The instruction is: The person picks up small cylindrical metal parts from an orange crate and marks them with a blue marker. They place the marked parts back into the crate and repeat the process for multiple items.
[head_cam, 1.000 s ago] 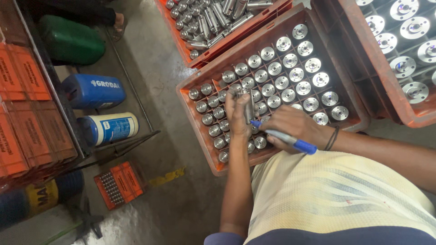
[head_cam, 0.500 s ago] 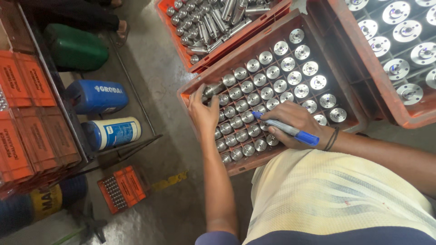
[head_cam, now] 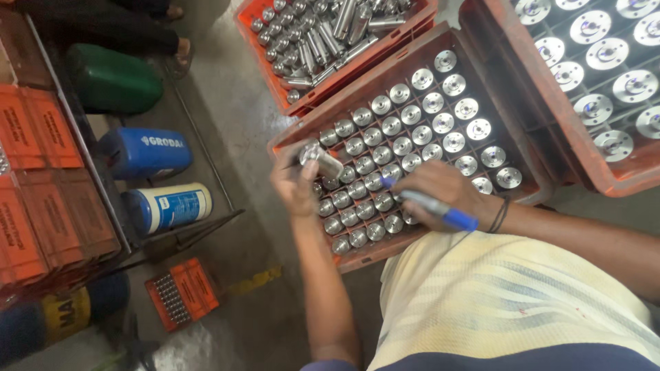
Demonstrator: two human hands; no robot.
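- Head view: the left hand (head_cam: pixel 297 184) grasps a metal cylinder (head_cam: pixel 320 157), fingers wrapped round its lower part, and holds it lifted just above the near-left corner of the orange gridded crate (head_cam: pixel 531 180).
- The cylinder lies tilted rather than upright. Its long axis runs roughly level, from the palm toward the crate's middle, and its flanged end points up and to the left, away from the right hand.
- The right hand (head_cam: pixel 445 194) is clenched round a blue marker pen (head_cam: pixel 430 203). It rests on the crate's near rows, just to the right of the left hand, with the pen tip aimed left toward the held cylinder.
- Beneath both hands stand rows of like cylinders (head_cam: pixel 412 134), each upright in its own cell with its round face up.
- Beyond the hands, further from the body, a second orange crate (head_cam: pixel 261 41) holds loose cylinders lying in a heap. To the right of the right hand a third crate (head_cam: pixel 605 180) carries larger round discs.
- To the left of the left hand, on the floor, lie a blue canister (head_cam: pixel 146 152), a white and blue canister (head_cam: pixel 168 207) and a green one (head_cam: pixel 113 81).
- Judgement: to work the piece well, the left hand should steady the cylinder and turn its end face toward the pen tip, with the right wrist braced on the crate so the tip meets the metal squarely.
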